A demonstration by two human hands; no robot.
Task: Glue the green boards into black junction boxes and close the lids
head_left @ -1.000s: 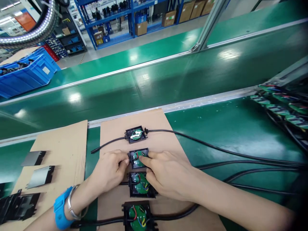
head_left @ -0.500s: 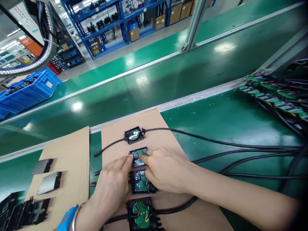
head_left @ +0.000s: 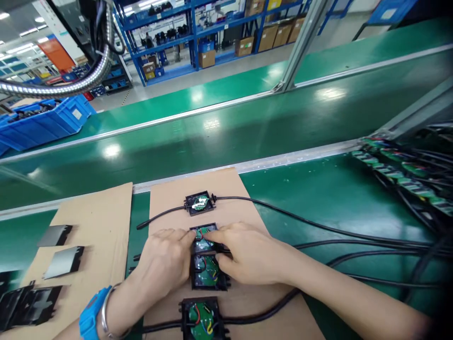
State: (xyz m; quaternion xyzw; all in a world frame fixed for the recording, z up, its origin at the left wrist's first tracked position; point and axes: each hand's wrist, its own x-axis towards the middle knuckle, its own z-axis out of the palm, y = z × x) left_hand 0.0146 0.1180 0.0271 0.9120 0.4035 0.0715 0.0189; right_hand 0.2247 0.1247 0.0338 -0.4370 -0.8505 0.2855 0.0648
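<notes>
Several open black boxes with green circuit boards and black cables lie in a column on a cardboard sheet (head_left: 240,198). My left hand (head_left: 166,262) and my right hand (head_left: 244,255) meet over the second box (head_left: 201,234), fingertips pressed onto its board from either side. The far box (head_left: 199,203) lies untouched just beyond them. A third box (head_left: 207,274) sits between my hands, partly covered by them, and a nearer box (head_left: 201,318) lies at the bottom edge. My left wrist wears a blue watch (head_left: 90,316).
A second cardboard sheet (head_left: 102,222) on the left carries grey plates (head_left: 63,262) and black lids (head_left: 26,304). A green conveyor belt (head_left: 247,123) runs behind. Bundled boards and cables (head_left: 406,177) lie at right. A blue bin (head_left: 38,123) and a metal hose (head_left: 71,85) are far left.
The view tilted slightly. My left hand slid further in over the second box, and both hands stayed pressed on it.
</notes>
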